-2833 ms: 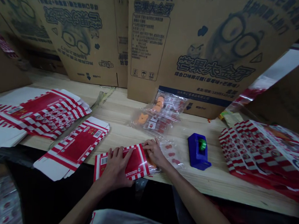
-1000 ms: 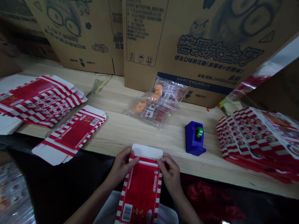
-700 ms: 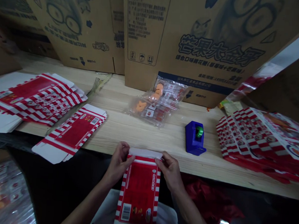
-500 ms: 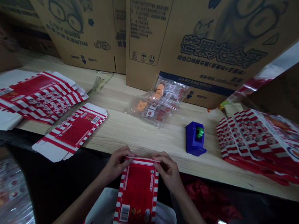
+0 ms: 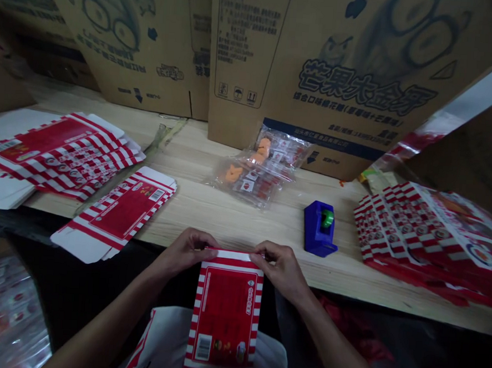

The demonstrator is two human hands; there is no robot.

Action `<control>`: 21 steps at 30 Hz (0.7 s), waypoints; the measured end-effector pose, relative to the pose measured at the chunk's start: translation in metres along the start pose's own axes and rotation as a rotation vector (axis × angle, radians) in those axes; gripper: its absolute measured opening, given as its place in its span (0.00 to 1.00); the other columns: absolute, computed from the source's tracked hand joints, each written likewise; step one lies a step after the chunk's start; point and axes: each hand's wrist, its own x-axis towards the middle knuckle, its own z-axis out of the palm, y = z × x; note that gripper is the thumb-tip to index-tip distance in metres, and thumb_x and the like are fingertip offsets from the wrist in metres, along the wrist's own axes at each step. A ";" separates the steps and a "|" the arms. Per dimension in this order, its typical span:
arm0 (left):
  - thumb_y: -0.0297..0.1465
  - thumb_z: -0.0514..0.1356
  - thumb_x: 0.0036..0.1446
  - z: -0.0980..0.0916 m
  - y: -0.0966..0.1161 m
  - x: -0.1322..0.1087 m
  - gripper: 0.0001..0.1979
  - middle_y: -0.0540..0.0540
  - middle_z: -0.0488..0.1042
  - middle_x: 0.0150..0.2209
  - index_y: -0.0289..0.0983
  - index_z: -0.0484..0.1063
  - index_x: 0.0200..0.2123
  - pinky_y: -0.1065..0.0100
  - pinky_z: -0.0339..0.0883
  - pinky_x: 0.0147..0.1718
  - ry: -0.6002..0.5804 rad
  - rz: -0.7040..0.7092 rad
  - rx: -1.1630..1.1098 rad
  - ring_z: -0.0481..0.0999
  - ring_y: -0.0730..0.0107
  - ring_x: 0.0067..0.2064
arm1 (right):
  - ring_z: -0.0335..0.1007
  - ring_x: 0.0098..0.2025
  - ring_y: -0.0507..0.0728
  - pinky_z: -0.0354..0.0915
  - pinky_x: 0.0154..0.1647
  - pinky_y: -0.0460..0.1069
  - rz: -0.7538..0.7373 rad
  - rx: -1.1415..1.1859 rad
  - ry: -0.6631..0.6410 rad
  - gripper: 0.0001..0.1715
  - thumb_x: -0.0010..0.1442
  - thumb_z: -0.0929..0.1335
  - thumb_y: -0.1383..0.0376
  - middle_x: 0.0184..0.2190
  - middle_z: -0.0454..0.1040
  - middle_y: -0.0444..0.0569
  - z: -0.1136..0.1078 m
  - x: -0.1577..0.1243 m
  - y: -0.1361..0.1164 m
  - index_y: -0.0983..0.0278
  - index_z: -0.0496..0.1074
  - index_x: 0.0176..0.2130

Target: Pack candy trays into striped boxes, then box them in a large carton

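A red-and-white striped carton (image 5: 225, 310) stands upright in front of me, below the edge of the wooden table (image 5: 227, 216). My left hand (image 5: 186, 250) grips its top left corner with curled fingers. On the top right corner my right hand (image 5: 280, 266) does the same. The carton's top flap is folded down under my fingers. A clear pack of orange sweets (image 5: 257, 171) lies on the table beyond my hands.
Flat striped cartons lie in a stack at the left (image 5: 60, 150), with one loose flat carton (image 5: 117, 212) nearer me. Another stack (image 5: 426, 234) fills the right side. A blue tape dispenser (image 5: 319, 228) sits right of centre. Large brown shipping boxes (image 5: 319, 72) wall off the back.
The carton went from lying on the table to standing upright between my hands. Its white top flap, open a second ago, has been folded down and shut.
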 end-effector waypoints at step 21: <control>0.34 0.66 0.52 0.044 -0.037 0.004 0.06 0.48 0.71 0.32 0.38 0.78 0.31 0.70 0.64 0.36 0.234 0.214 -0.080 0.71 0.68 0.36 | 0.71 0.48 0.58 0.65 0.50 0.52 -0.082 0.102 0.262 0.08 0.61 0.68 0.64 0.44 0.76 0.50 0.031 -0.041 0.027 0.60 0.73 0.42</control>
